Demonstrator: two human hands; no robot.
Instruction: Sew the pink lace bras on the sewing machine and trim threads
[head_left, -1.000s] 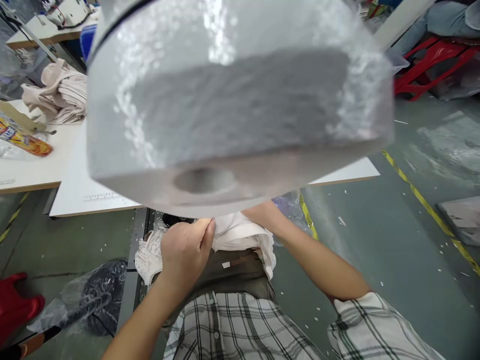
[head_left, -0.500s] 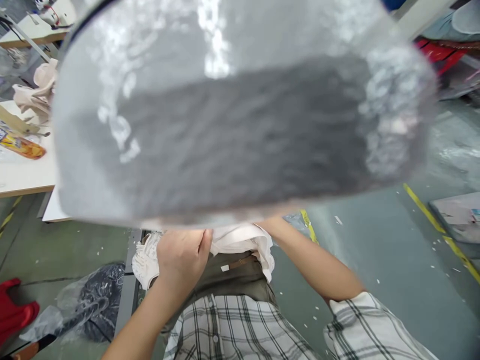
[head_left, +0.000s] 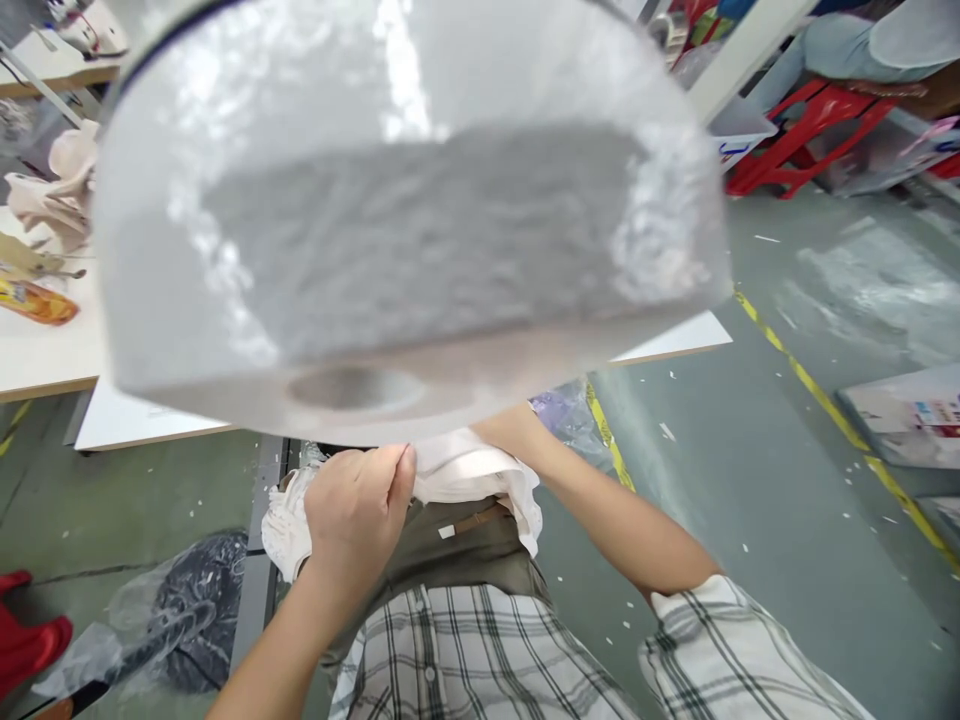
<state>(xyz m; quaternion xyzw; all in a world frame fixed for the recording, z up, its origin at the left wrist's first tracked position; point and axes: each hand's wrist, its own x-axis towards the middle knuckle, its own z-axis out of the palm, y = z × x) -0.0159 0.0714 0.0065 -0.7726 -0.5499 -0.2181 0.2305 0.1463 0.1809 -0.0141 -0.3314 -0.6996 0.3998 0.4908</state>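
Note:
White fabric lies bunched across my lap, with a ruffled part at its left. My left hand is closed on the fabric, thumb on top. My right hand reaches to the fabric's far side; its fingers are hidden behind a big, blurred, shiny white and grey thing. This thing fills the upper view close to the camera and hides the work area; its kind does not show clearly.
A white tabletop on the left carries an orange packet and pale fabric. Below are a plastic-wrapped dark bundle and something red. A red stool stands back right; yellow tape marks the floor.
The large shiny thing takes up less of the view, its right edge further left, uncovering the red stool and more floor. My right forearm sits slightly further left; my left hand stays closed on the fabric.

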